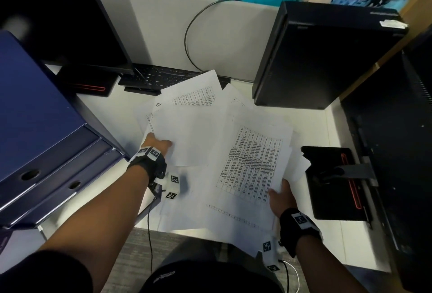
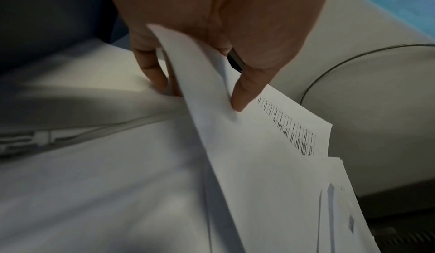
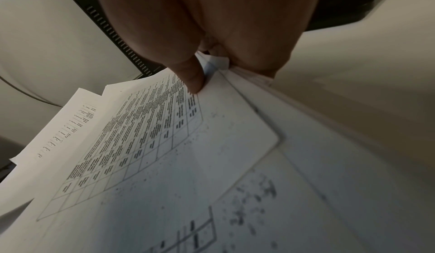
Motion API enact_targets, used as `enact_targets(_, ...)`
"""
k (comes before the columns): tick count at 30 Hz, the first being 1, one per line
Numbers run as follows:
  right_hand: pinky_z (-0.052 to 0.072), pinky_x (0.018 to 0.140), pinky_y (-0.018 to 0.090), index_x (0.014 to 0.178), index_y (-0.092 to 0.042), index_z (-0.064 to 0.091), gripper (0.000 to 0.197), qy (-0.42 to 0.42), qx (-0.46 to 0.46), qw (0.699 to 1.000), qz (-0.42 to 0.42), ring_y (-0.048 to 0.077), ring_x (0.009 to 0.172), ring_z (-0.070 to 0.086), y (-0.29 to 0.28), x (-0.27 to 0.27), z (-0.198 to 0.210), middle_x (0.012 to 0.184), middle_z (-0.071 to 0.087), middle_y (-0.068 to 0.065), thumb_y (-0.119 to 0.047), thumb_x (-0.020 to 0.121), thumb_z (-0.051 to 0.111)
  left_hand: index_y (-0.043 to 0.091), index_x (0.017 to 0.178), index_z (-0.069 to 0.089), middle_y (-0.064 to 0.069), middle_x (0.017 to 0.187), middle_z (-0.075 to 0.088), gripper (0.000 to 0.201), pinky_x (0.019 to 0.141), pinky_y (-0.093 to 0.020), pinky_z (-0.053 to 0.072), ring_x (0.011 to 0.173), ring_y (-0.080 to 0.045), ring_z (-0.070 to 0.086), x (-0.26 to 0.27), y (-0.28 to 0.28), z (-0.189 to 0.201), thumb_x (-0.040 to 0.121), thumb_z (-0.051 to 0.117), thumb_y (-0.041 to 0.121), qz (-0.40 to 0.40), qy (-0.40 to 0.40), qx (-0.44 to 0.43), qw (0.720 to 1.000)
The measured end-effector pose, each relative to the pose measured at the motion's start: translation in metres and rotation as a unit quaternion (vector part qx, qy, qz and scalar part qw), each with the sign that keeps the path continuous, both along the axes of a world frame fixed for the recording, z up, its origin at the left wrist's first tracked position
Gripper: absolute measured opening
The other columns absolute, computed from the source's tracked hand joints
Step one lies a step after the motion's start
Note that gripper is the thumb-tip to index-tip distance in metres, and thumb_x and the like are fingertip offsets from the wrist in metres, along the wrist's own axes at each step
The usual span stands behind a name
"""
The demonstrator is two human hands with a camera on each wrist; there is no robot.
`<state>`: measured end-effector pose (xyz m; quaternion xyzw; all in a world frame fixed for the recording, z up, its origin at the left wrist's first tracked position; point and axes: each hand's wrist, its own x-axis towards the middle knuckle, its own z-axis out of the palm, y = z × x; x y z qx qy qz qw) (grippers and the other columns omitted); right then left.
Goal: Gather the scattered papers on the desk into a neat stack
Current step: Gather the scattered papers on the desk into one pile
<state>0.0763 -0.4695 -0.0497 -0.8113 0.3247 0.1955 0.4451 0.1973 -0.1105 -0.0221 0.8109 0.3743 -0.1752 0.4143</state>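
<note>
Several white papers [image 1: 201,143] lie fanned and overlapping on the white desk [image 1: 350,241], some printed with tables. My left hand [image 1: 156,144] pinches the left edge of a blank sheet [image 2: 212,97], thumb on top and fingers beneath, with more sheets under it. My right hand [image 1: 281,195] grips the lower right corner of a table-printed sheet [image 1: 252,164], thumb on top of the printed sheet [image 3: 150,136] and fingers below the pile. The lowest sheets hang over the desk's front edge.
Blue binders [image 1: 44,143] stand at the left. A keyboard [image 1: 161,77] and a monitor foot [image 1: 91,82] lie behind the papers. A black computer tower [image 1: 322,54] stands at the back right. A black monitor base [image 1: 336,180] sits to the right, beside my right hand.
</note>
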Motion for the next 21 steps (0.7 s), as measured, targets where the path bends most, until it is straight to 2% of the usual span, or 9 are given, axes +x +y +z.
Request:
enact_targets(4, 0.036, 0.09, 0.027, 0.138, -0.011, 0.043, 0.041, -0.007, 0.003, 1.0, 0.005, 0.032, 0.121, 0.055, -0.001, -0.001, -0.002, 0.134, 0.057, 0.012, -0.006, 0.097, 0.047, 0.01, 0.137, 0.044, -0.015, 0.133, 0.057, 0.063, 0.099, -0.04, 0.047, 0.112, -0.038, 0.059, 0.006, 0.004, 0.0, 0.084, 0.068, 0.034, -0.01, -0.01, 0.006, 1.0)
enact_targets(7, 0.037, 0.089, 0.026, 0.135, -0.012, 0.045, 0.038, -0.015, 0.009, 1.0, 0.017, 0.024, 0.108, 0.056, -0.002, -0.001, -0.004, 0.13, 0.059, 0.009, -0.006, 0.097, 0.047, 0.012, 0.134, 0.05, -0.013, 0.129, 0.061, 0.051, 0.1, -0.037, 0.046, 0.114, -0.037, 0.058, 0.008, -0.004, 0.015, 0.087, 0.067, 0.02, -0.01, -0.056, 0.047, 0.997)
enact_targets(10, 0.039, 0.089, 0.026, 0.134, -0.017, 0.049, 0.039, -0.02, 0.018, 0.999, 0.029, 0.017, 0.1, 0.054, -0.001, -0.001, -0.007, 0.127, 0.061, 0.005, -0.006, 0.096, 0.049, 0.013, 0.139, 0.049, -0.018, 0.133, 0.058, 0.049, 0.101, -0.037, 0.043, 0.121, -0.038, 0.055, 0.017, -0.014, 0.052, 0.091, 0.059, 0.01, -0.023, -0.134, 0.095, 0.986)
enact_targets(12, 0.04, 0.087, 0.025, 0.134, -0.019, 0.05, 0.04, -0.022, 0.017, 0.999, 0.03, 0.018, 0.098, 0.055, 0.0, 0.0, -0.008, 0.12, 0.063, 0.001, -0.006, 0.096, 0.05, 0.016, 0.137, 0.051, -0.02, 0.131, 0.059, 0.046, 0.101, -0.039, 0.045, 0.119, -0.039, 0.056, 0.025, -0.016, 0.083, 0.091, 0.058, 0.012, -0.046, -0.201, 0.125, 0.97)
enact_targets(14, 0.04, 0.086, 0.024, 0.134, -0.02, 0.051, 0.041, -0.021, 0.017, 0.999, 0.027, 0.019, 0.098, 0.056, 0.001, 0.001, -0.01, 0.115, 0.062, -0.002, -0.007, 0.096, 0.05, 0.014, 0.129, 0.058, -0.016, 0.122, 0.065, 0.04, 0.097, -0.032, 0.048, 0.112, -0.034, 0.061, 0.029, -0.016, 0.116, 0.089, 0.061, 0.015, -0.043, -0.288, 0.141, 0.946)
enact_targets(16, 0.042, 0.086, 0.025, 0.134, -0.019, 0.051, 0.04, -0.019, 0.016, 0.999, 0.029, 0.023, 0.103, 0.06, 0.001, 0.002, -0.011, 0.12, 0.064, 0.002, -0.007, 0.096, 0.049, 0.013, 0.118, 0.063, -0.01, 0.114, 0.069, 0.031, 0.087, -0.024, 0.046, 0.103, -0.026, 0.065, 0.029, -0.017, 0.152, 0.087, 0.063, 0.015, -0.035, -0.367, 0.149, 0.917)
enact_targets(19, 0.042, 0.087, 0.024, 0.134, -0.018, 0.051, 0.04, -0.015, 0.014, 0.999, 0.031, 0.026, 0.109, 0.061, 0.0, 0.003, -0.013, 0.125, 0.064, 0.005, -0.007, 0.096, 0.05, 0.018, 0.109, 0.065, -0.001, 0.107, 0.07, 0.024, 0.086, -0.03, 0.052, 0.096, -0.02, 0.065, 0.023, -0.017, 0.197, 0.085, 0.066, 0.021, -0.05, -0.44, 0.135, 0.886)
enact_targets(20, 0.041, 0.087, 0.024, 0.134, -0.018, 0.051, 0.04, -0.016, 0.013, 0.999, 0.033, 0.025, 0.107, 0.061, -0.001, 0.003, -0.013, 0.125, 0.064, 0.005, -0.007, 0.096, 0.05, 0.02, 0.107, 0.065, 0.002, 0.106, 0.069, 0.022, 0.084, -0.03, 0.053, 0.094, -0.017, 0.065, 0.022, -0.014, 0.208, 0.085, 0.066, 0.022, -0.064, -0.458, 0.133, 0.877)
enact_targets(21, 0.041, 0.085, 0.023, 0.134, -0.017, 0.051, 0.039, -0.017, 0.014, 0.999, 0.036, 0.024, 0.103, 0.061, -0.001, 0.003, -0.012, 0.123, 0.064, 0.004, -0.007, 0.096, 0.05, 0.024, 0.103, 0.066, 0.004, 0.104, 0.068, 0.018, 0.082, -0.025, 0.051, 0.089, -0.011, 0.064, 0.02, -0.012, 0.219, 0.084, 0.067, 0.023, -0.083, -0.475, 0.132, 0.866)
